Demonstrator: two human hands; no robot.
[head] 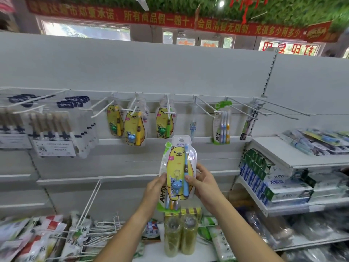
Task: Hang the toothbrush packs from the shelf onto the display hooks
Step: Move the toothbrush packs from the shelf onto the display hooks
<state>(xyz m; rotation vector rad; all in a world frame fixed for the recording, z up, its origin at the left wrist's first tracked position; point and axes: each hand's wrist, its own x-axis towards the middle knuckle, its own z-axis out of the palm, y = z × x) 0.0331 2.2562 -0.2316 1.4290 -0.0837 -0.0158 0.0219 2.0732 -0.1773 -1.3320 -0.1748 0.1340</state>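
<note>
I hold a yellow bear toothbrush pack (178, 163) upright in front of the display wall, with a green All-fix pack (164, 193) tucked behind it. My left hand (154, 190) grips their left edge; my right hand (203, 183) pinches the right edge. Above hang similar yellow bear packs (134, 127) (164, 121) on white display hooks (204, 105). An All-fix pack (221, 123) hangs further right. Bare long hooks (279, 108) stick out at the upper right. More toothbrush packs (317, 141) lie on the right shelf.
Multi-brush packs (54, 129) hang at the left. Boxed toothpaste (268, 178) fills the right shelves. Bags (37, 241), loose wire hooks (105, 229) and two jars (181, 235) sit on the low shelf below my arms.
</note>
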